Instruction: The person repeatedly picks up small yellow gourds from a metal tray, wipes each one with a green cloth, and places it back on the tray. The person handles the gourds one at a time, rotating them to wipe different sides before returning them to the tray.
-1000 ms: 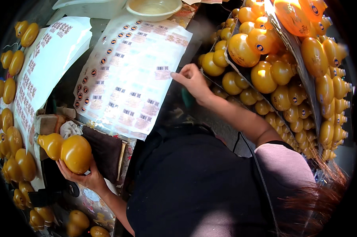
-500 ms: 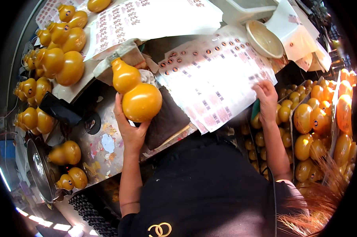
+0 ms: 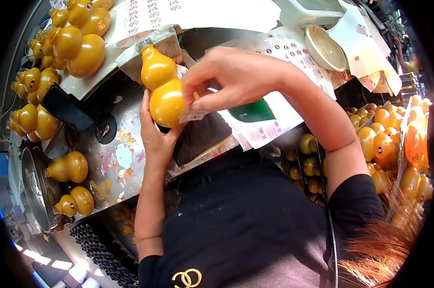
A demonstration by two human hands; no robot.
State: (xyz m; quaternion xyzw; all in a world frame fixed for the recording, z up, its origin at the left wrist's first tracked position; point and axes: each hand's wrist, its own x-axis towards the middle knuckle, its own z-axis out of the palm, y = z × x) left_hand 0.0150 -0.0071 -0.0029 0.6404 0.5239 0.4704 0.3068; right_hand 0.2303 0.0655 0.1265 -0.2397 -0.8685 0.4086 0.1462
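Observation:
My left hand (image 3: 155, 130) grips a yellow gourd-shaped bottle (image 3: 163, 98) round its lower bulb, and the bottle's neck leans on a folded cloth (image 3: 130, 60). Against the right side of that bulb, my right hand (image 3: 229, 79) pinches a small, pale printed label (image 3: 194, 116) between thumb and fingers. A flat green piece, perhaps a scraper (image 3: 253, 112), juts out below the right palm and seems held in the same hand. Beneath the bottle lies a dark cloth (image 3: 205, 139). Printed label sheets (image 3: 286, 55) spread out to the right, partly behind my right arm.
Several gourd bottles (image 3: 85, 55) crowd the left side, near a black phone-like device (image 3: 68, 108) on a stand. A round metal pan (image 3: 36, 192) stands lower left. At the back right are a cream bowl (image 3: 325, 48) and a clear bin (image 3: 313, 12). Bottles (image 3: 385, 149) fill crates at right.
My right hand has swung left from the label sheet's right edge to the bottle, bringing a small label and the green piece. My left hand still holds the bottle, which looks slightly shifted.

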